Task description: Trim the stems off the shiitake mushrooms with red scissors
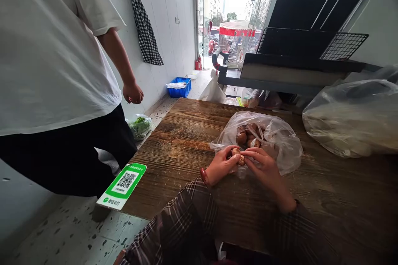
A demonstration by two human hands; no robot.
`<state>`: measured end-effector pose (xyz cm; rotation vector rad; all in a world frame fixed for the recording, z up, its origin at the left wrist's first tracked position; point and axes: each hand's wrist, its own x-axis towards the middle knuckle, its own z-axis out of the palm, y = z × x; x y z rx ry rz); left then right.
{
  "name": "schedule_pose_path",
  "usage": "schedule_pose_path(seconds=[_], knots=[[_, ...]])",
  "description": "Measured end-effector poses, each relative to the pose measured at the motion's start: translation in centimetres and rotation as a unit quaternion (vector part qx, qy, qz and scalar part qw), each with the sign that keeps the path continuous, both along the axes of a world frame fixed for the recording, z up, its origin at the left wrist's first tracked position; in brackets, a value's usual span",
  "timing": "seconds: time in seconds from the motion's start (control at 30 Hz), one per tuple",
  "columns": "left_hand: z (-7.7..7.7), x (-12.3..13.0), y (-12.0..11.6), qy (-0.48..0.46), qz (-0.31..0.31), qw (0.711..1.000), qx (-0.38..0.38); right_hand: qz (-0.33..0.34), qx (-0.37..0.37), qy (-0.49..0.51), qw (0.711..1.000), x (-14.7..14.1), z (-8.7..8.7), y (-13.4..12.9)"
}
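A brown-capped mushroom (pixel 236 152) is held between both hands, just in front of an opened clear plastic bag (pixel 284 149). My left hand (pixel 220 167), with a red bangle at the wrist, closes its fingers round one side of it. From the other side my right hand (pixel 263 167) pinches at its pale part (pixel 241 160); the fingertips partly cover it. Several more brown mushrooms (pixel 241 138) lie inside the bag, one showing a whitish underside.
The wooden table (pixel 174 153) carries a green QR-code card (pixel 124 186) at its left edge and a large filled plastic bag (pixel 351 120) at right. A person in a white shirt (pixel 56 62) stands close on the left. A blue crate (pixel 180 87) sits on the floor beyond.
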<state>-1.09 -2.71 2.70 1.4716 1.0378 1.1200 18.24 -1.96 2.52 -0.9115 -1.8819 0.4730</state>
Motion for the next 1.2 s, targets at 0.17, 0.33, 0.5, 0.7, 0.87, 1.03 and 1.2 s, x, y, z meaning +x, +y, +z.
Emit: schedule_pose_path(seconds=[0.17, 0.33, 0.5, 0.7, 0.87, 1.03, 1.2], knots=[[-0.1, -0.3, 0.3, 0.04, -0.012, 0.999, 0.009, 0.024, -0.019, -0.013, 0.999, -0.1, 0.2, 0.0], [-0.1, -0.4, 0.4, 0.046, -0.019, 0.999, 0.008, 0.042, -0.006, -0.019, 0.999, -0.1, 0.4, -0.1], [-0.2, -0.3, 0.3, 0.029, -0.011, 0.999, 0.008, 0.052, -0.026, -0.019, 0.998, 0.0, 0.5, -0.1], [0.1, -0.4, 0.2, 0.033, -0.02, 0.999, 0.001, 0.053, -0.039, -0.015, 0.998, -0.2, 0.7, -0.3], [0.2, -0.5, 0.2, 0.051, -0.029, 0.998, -0.001, 0.054, -0.035, -0.018, 0.998, -0.3, 0.7, -0.2], [0.2, -0.4, 0.2, 0.053, -0.022, 0.998, -0.008, 0.059, -0.04, -0.025, 0.997, -0.2, 0.9, -0.3], [0.1, -0.2, 0.2, 0.051, -0.011, 0.999, 0.006, 0.05, -0.064, -0.022, 0.996, -0.3, 1.2, -0.4]])
